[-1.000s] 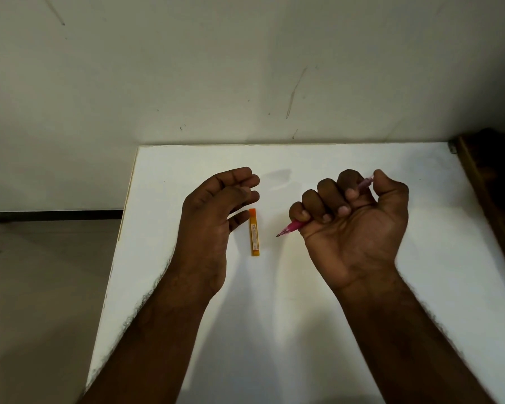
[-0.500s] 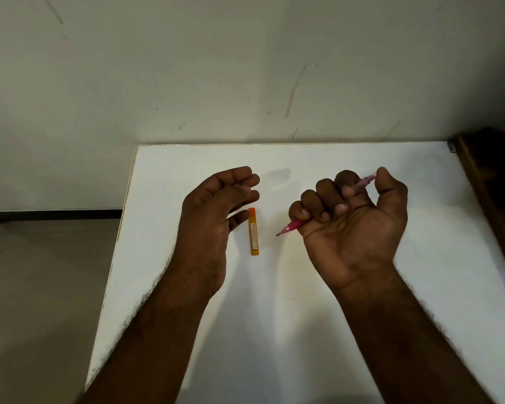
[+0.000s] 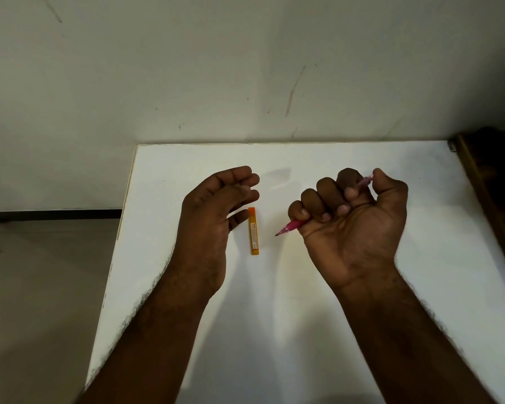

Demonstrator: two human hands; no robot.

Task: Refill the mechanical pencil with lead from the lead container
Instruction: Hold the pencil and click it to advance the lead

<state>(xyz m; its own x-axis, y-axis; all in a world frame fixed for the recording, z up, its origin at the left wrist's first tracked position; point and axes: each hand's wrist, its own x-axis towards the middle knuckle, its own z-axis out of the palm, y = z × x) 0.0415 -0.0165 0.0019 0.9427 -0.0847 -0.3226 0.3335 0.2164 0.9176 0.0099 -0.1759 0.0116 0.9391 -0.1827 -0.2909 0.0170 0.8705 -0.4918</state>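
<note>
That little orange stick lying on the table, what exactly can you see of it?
The lead container is a slim, flat orange case, plastic by its look, with a brighter orange cap at the far end and a pale printed label along its body. It lies flat on the white table, pointing away from the person, apparently closed. The left hand hovers beside it, fingertips close; contact cannot be told.

My left hand [image 3: 213, 217] loosely cupped, fingers half curled, palm facing right, gripping nothing. My right hand [image 3: 353, 223] balled in fist, palm toward me, thumb up. Both forearms bare, angled inward.
</note>
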